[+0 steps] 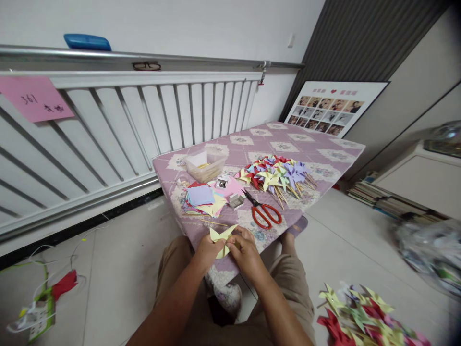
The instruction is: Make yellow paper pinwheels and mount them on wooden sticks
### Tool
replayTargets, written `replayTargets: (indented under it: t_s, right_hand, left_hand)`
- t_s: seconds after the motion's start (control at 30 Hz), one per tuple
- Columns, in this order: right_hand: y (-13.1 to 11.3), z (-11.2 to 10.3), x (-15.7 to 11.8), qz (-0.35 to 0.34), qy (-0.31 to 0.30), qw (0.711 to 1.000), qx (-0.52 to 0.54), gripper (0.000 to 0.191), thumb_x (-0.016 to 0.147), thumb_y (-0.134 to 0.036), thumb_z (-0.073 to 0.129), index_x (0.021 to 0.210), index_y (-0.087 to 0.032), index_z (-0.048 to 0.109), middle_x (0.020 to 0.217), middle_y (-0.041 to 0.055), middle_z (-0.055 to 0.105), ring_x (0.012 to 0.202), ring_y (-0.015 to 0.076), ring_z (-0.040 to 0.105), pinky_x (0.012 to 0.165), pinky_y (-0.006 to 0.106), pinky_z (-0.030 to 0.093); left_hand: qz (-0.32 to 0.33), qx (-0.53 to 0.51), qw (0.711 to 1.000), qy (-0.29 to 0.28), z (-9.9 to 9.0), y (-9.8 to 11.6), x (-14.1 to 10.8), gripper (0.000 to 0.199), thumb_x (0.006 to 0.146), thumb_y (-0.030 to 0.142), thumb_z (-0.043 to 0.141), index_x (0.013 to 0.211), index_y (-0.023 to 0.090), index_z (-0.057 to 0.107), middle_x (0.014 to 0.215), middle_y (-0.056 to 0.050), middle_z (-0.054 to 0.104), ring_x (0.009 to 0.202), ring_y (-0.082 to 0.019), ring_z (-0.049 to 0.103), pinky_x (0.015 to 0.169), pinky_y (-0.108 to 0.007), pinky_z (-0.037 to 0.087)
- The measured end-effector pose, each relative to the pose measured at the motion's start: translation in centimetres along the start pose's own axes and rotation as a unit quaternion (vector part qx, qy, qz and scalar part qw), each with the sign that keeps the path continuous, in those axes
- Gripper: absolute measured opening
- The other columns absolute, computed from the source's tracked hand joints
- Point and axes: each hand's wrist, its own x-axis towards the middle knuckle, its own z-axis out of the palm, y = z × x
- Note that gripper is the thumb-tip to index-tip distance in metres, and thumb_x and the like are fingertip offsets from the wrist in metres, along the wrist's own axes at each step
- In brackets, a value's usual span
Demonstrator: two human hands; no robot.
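Note:
A pale yellow paper pinwheel (220, 234) is held between my two hands at the near edge of the table. My left hand (209, 251) is closed on its left side, thumb over the middle. My right hand (245, 245) pinches the paper from the right; whether a small pin is between those fingers I cannot tell. Just beyond lie a thin wooden stick (213, 222) and a stack of coloured paper squares (201, 196). Scissors with red handles (265, 214) rest to the right, beside a small grey box (236, 201).
A clear plastic box (206, 166) with sticks stands near the radiator (187, 110). Finished pinwheels (275, 175) are heaped on the floral tablecloth (284, 146). More pinwheels (367, 312) lie on the floor at right. A power strip (39, 317) with cables is at left.

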Motion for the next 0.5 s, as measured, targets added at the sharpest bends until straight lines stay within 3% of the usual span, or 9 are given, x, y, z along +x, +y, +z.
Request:
replayTargets:
  t_s: [0.23,0.37,0.5]
  right_hand:
    - [-0.34,-0.24,0.45,0.099,-0.029,0.991,0.089,0.014,0.077,-0.031,0.061,0.071,-0.021,0.069,0.112,0.0125,0.065,0.118,0.0293,0.055,0.101,0.042,0.039]
    - [-0.51,-0.32,0.53,0.132,-0.031,0.98,0.145,0.017,0.074,-0.036,0.063,0.067,-0.021,0.06,0.082,0.0047,0.065,0.083,0.0221,0.062,0.077,0.034,0.048]
    - [-0.54,0.12,0.47,0.169,-0.01,0.968,0.187,0.022,0.07,-0.036,0.065,0.071,-0.025,0.046,0.062,-0.0059,0.053,0.059,0.0145,0.052,0.057,0.027,0.044]
  left_hand:
    - [0.01,0.012,1.0,-0.002,-0.05,-0.32,0.18,0.019,0.067,0.024,0.07,0.081,0.012,0.071,0.069,-0.003,0.069,0.058,-0.013,0.057,0.056,-0.023,0.044]
    - [0.015,0.022,1.0,0.007,-0.08,-0.21,0.12,0.015,0.067,0.021,0.068,0.079,0.012,0.071,0.067,-0.001,0.068,0.056,-0.012,0.055,0.055,-0.022,0.042]
    - [0.011,0.018,1.0,-0.002,0.09,-0.32,0.08,0.016,0.069,0.022,0.067,0.081,0.012,0.071,0.067,-0.002,0.069,0.054,-0.012,0.055,0.054,-0.022,0.043]
